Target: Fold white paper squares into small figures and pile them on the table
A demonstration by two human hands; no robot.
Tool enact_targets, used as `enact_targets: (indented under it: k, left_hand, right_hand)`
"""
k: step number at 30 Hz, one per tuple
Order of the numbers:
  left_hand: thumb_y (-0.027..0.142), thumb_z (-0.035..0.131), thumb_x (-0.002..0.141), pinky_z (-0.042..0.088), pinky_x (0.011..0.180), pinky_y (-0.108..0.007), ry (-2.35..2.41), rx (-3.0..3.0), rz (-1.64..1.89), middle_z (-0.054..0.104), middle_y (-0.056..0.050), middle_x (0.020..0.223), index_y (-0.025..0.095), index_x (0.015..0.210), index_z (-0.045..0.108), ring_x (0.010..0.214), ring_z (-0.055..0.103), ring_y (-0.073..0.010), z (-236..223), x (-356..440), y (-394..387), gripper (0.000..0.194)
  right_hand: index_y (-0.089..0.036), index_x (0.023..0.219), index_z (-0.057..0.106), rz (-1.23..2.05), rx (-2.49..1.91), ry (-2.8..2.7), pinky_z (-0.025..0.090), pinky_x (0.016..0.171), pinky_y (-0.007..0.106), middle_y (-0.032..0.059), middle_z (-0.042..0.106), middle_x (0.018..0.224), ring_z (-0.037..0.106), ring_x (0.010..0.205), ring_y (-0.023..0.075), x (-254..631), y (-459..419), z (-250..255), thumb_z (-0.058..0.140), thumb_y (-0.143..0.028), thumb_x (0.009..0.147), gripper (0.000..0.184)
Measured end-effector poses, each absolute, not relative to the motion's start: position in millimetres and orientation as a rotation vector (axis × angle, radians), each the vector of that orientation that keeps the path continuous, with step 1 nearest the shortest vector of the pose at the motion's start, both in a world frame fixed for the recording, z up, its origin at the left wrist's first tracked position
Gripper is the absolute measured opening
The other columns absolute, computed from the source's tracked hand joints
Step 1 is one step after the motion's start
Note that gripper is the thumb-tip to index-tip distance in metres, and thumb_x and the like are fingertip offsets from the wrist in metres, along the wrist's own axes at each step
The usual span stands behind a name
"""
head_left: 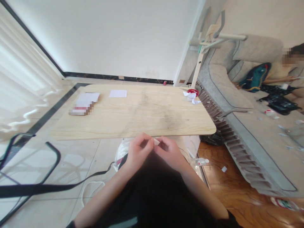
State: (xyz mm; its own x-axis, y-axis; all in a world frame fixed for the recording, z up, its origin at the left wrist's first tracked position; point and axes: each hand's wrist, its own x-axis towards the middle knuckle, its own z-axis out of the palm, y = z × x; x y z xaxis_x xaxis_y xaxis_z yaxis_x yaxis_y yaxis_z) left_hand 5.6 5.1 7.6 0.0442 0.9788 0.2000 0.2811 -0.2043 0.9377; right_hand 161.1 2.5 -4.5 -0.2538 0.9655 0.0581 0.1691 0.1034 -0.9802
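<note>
VIEW: head camera | FROM: sat on the person's head, above the dark garment (156, 196) | FACED: forward and down, across the tabletop (114, 120) to the wall (123, 38) | RANGE: left hand (140, 149) and right hand (170, 150) showed close, tabletop's far edge farther | SPAN: covered all four corners, curtain (19, 63) to sofa (261, 142)

Paper (156, 142) lies between the hands (140, 148), before the table (118, 118). On the table, left to right: stack (84, 98), single sheet (118, 93), folded papers (190, 96). Sofa (254, 142) at right.
</note>
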Motion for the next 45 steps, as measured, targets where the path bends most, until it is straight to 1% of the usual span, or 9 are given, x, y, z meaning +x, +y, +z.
enact_targets:
  k: [4,9,14,17,21,26,30,39,45]
  left_hand:
    - [0.025,0.054,0.086,0.047,0.065,-0.025,1.254,1.503,1.189,0.065,-0.001,0.068,0.016,0.074,0.066,0.067,0.06,-0.0144,7.7,6.2,6.0,0.019]
    - [0.029,0.06,0.084,0.046,0.063,-0.024,1.261,1.468,1.081,0.066,0.0,0.067,0.016,0.074,0.067,0.065,0.06,-0.0138,11.7,6.1,6.1,0.018]
    - [0.032,0.061,0.083,0.039,0.049,-0.019,1.183,1.178,1.06,0.056,0.004,0.054,0.016,0.069,0.062,0.051,0.051,-0.0091,7.7,6.2,6.1,0.021]
    - [0.033,0.061,0.084,0.037,0.045,-0.017,1.171,1.075,1.056,0.052,0.006,0.049,0.016,0.067,0.06,0.046,0.047,-0.0074,6.4,8.2,6.7,0.024]
    - [0.037,0.063,0.085,0.039,0.046,-0.017,1.174,1.072,1.142,0.056,0.005,0.051,0.016,0.074,0.062,0.046,0.05,-0.0074,6.6,11.0,8.0,0.024]
    - [0.04,0.066,0.084,0.041,0.047,-0.017,1.204,1.113,1.138,0.058,0.005,0.051,0.015,0.075,0.061,0.047,0.051,-0.0075,8.3,10.6,6.7,0.026]
    - [0.041,0.066,0.083,0.041,0.045,-0.017,1.244,1.104,1.157,0.059,0.005,0.05,0.016,0.075,0.061,0.045,0.051,-0.0078,10.4,11.3,4.3,0.027]
    - [0.036,0.063,0.085,0.044,0.05,-0.019,1.192,1.194,1.106,0.061,0.003,0.057,0.016,0.08,0.064,0.052,0.055,-0.0091,16.2,12.5,1.3,0.021]
    - [0.036,0.062,0.085,0.041,0.049,-0.02,1.11,1.152,1.067,0.058,0.003,0.053,0.015,0.071,0.063,0.05,0.051,-0.0091,13.0,10.0,3.1,0.025]
  right_hand:
    - [-0.018,0.079,0.061,1.289,-1.171,-1.57,0.044,0.056,0.025,-0.0022,0.06,0.065,0.055,0.059,0.0131,162.5,2.8,-4.3,0.063,-0.036,0.088,0.019]
    - [-0.018,0.075,0.059,1.272,-1.134,-1.598,0.043,0.058,0.025,-0.0018,0.057,0.066,0.051,0.061,0.0127,163.3,2.7,-3.6,0.06,-0.033,0.089,0.021]
    - [-0.019,0.07,0.055,1.256,-1.154,-1.618,0.041,0.058,0.025,-0.0025,0.056,0.065,0.05,0.061,0.0125,162.8,2.2,-4.2,0.061,-0.027,0.088,0.021]
    - [-0.019,0.073,0.057,1.23,-1.143,-1.596,0.041,0.058,0.025,-0.0022,0.058,0.067,0.052,0.062,0.0128,162.4,2.7,-3.9,0.061,-0.025,0.087,0.016]
    - [-0.02,0.087,0.063,1.207,-1.075,-1.51,0.046,0.062,0.026,-0.0009,0.065,0.074,0.058,0.066,0.0139,161.7,2.8,-3.4,0.062,-0.021,0.085,0.003]
    - [-0.02,0.086,0.064,1.168,-1.074,-1.359,0.05,0.067,0.028,0.0012,0.066,0.078,0.062,0.071,0.0152,163.8,0.9,-3.6,0.063,-0.025,0.085,0.005]
    - [-0.021,0.095,0.065,1.181,-1.041,-1.387,0.051,0.07,0.028,0.002,0.068,0.083,0.063,0.075,0.016,163.8,0.3,-3.6,0.065,-0.023,0.084,0.011]
    - [-0.02,0.09,0.07,1.139,-1.09,-1.471,0.049,0.065,0.028,0.0015,0.071,0.077,0.063,0.069,0.0159,165.4,0.9,-3.3,0.061,-0.018,0.085,0.011]
    - [-0.019,0.08,0.066,1.187,-1.051,-1.417,0.046,0.061,0.025,-0.0011,0.066,0.07,0.059,0.064,0.0138,166.3,0.4,-0.8,0.06,-0.014,0.081,0.008]
